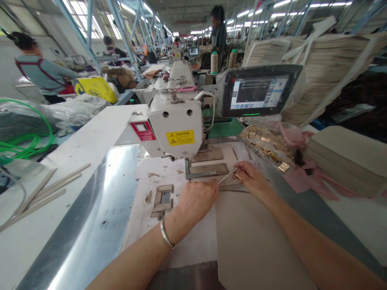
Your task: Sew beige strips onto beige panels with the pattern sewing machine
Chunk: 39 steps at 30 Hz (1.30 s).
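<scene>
A worker's two bare hands meet in front of a sewing machine (178,125), a thin pale strip (226,176) stretched at a slant between them. The left hand (198,199), a bracelet (165,234) at its wrist, has its fingers curled tight around the strip's near end; the right hand (250,179) pinches the far end between its fingers. The strip is held above a white sheet (184,255), just beyond the far edge of a beige panel (256,241) that covers the sheet's near right corner. A metal bracket (188,171) stands near the sheet's far edge, beside the machine's head, and a frame-shaped piece (157,205) lies toward its left edge. More strips (45,191) are strewn along the left edge of the white surface (90,145). Along the right edge sit a bag of gold-coloured parts (266,143) and a stack of panels (347,157), beneath a lit screen (256,93).
</scene>
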### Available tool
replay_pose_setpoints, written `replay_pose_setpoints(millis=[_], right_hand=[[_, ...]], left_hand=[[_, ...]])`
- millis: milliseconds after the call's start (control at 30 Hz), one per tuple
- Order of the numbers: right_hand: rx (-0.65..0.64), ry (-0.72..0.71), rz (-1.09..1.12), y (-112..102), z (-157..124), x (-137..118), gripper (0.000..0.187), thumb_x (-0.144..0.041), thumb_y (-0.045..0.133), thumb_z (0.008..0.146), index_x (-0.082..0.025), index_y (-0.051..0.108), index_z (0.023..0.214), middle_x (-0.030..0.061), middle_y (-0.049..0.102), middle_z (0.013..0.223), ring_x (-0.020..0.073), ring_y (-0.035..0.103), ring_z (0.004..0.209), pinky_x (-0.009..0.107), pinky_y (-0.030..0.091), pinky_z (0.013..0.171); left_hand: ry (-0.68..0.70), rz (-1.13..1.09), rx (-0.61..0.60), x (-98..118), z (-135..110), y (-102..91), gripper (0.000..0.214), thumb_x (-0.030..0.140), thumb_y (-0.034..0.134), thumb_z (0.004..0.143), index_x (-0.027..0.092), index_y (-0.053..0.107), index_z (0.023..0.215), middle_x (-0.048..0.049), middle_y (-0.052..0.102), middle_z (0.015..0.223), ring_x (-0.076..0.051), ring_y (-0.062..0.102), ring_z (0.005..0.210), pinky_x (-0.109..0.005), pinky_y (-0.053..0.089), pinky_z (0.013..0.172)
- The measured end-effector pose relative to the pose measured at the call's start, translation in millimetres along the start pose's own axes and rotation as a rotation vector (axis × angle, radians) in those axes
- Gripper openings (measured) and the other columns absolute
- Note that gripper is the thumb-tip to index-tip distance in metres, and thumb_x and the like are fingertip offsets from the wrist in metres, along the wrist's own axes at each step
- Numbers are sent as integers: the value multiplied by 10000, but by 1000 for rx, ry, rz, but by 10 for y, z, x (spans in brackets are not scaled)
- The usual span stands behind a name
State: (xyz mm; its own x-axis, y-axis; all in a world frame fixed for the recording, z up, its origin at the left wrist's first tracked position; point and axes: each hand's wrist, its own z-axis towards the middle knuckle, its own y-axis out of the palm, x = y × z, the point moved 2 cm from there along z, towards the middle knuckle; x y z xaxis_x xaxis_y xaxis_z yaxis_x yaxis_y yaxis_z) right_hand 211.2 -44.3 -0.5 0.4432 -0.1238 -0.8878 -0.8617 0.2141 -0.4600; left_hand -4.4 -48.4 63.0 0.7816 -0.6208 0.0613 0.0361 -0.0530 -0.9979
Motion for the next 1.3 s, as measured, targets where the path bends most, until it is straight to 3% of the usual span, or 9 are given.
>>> replay_pose_setpoints(millis=[167,267,367,667,767,867,1033,1167,1300], right_hand=[[-41,-213,-335,0,-103,-93,281,-247,412,894,-203,590,1107,103,735,940,265,689,873,407,506,810],[-33,-370,-537,3,-184,-206,362,-172,379,905,-156,561,1217,179,695,1085,305,660,979,441,494,860],[-13,-423,-658,-17,-227,-294,368,-149,358,930,-162,570,1230,180,686,1033,317,635,1004,452,483,884],[-29,-369,-420,0,-262,-285,371,-277,432,926,-211,619,1239,132,705,1128,288,674,971,422,494,873],[-95,-243,-273,-12,-210,-232,372,-285,504,849,-236,673,1177,67,735,923,253,669,794,383,495,771],[-178,-138,-212,-52,-77,-216,283,-298,547,783,-252,726,997,17,709,780,212,625,698,329,456,690],[-282,-127,-304,-65,291,-287,288,-485,679,716,-231,734,841,-31,540,568,142,462,539,260,318,530],[-274,-55,-339,-59,629,-290,347,-546,746,662,-202,712,688,-32,474,514,119,397,521,256,263,519],[-308,60,-229,-63,816,-299,393,-552,763,679,-163,705,686,-10,518,545,116,431,550,262,288,553]], left_hand=[[71,47,7,50,-3,16,261,209,426,991,184,685,1002,-117,720,703,-283,740,678,-325,549,591],[94,-2,-15,70,5,-32,284,233,421,992,175,699,988,-125,731,741,-278,741,706,-338,561,625],[57,-87,-36,63,26,-88,337,295,410,997,190,724,935,-129,746,797,-291,742,759,-367,570,661],[-35,-191,-54,-20,80,-82,367,351,394,998,219,736,975,-107,763,868,-297,743,828,-393,574,723],[-28,-198,-30,-46,81,-27,373,380,396,1007,214,730,1002,-113,760,877,-298,743,826,-392,572,724],[-23,-175,-13,-95,120,39,380,404,402,1018,197,720,1003,-122,754,880,-283,739,818,-381,564,730],[-51,-127,93,-196,324,118,356,388,403,1034,171,686,1036,-122,737,920,-270,720,877,-371,554,753],[3,34,248,-159,426,227,331,223,426,1015,98,590,1274,-171,665,1216,-271,615,1173,-433,462,1028],[-17,7,202,-99,398,411,620,471,426,1013,77,407,1492,-156,443,1541,-309,394,1431,-462,321,1185]])
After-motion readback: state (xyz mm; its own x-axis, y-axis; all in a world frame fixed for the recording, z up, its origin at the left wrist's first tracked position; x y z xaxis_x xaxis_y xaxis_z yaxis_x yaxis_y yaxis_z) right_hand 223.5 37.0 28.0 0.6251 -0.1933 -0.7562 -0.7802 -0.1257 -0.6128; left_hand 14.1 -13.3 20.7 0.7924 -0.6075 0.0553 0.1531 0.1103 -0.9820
